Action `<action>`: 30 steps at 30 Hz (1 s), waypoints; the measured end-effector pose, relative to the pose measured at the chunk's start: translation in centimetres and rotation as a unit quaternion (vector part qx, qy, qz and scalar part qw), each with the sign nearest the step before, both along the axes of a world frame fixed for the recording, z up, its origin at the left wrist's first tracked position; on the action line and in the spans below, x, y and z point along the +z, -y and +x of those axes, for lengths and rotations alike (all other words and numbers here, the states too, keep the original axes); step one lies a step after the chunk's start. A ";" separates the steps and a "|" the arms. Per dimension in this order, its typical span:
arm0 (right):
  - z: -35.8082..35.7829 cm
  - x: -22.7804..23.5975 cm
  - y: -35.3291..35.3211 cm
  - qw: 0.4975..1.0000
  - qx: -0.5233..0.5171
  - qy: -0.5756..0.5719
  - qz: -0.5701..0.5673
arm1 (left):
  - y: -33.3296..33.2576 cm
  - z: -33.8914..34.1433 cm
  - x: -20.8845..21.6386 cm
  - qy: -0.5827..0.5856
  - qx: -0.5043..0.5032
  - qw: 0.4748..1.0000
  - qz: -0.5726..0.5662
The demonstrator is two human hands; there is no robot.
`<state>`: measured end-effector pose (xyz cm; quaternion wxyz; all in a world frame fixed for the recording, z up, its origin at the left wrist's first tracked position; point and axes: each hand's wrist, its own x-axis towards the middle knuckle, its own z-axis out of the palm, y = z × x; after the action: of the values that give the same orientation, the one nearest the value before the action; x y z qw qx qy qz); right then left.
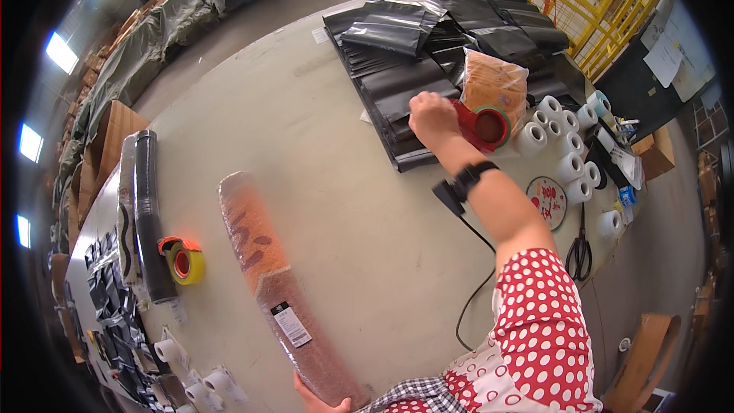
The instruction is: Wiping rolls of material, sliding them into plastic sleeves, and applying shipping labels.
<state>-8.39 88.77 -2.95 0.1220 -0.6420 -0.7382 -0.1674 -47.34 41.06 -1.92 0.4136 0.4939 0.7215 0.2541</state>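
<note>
A rolled mat [256, 241], orange at its far end and reddish brown toward me, lies slanted on the table in clear plastic with a white label. Around its near end my left hand [321, 399] is closed, thumb on top. My right arm reaches forward, and my right hand [434, 118] is curled closed over the near part of a stack of black plastic bags [405, 84]. What its fingers pinch, if anything, is hidden. Just right of that hand sits a red tape dispenser [489, 128] with a roll of tape.
An orange packet [495, 80] in clear plastic and several white rolls [569, 143] stand at the right, near black scissors [579, 256]. Left of the mat are a yellow tape roll [186, 262] and a long black wrapped roll [149, 214]. A black cable [478, 291] crosses the table.
</note>
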 end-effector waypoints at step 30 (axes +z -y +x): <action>2.5 -1.3 -5.9 0.987 0.079 0.106 -0.090 | -0.2 0.1 0.0 0.029 -0.030 0.999 -0.009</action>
<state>-5.84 94.68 -4.22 -0.0025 -0.5690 -0.8072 -0.1567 -47.23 41.26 -1.92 0.4466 0.5038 0.6962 0.2492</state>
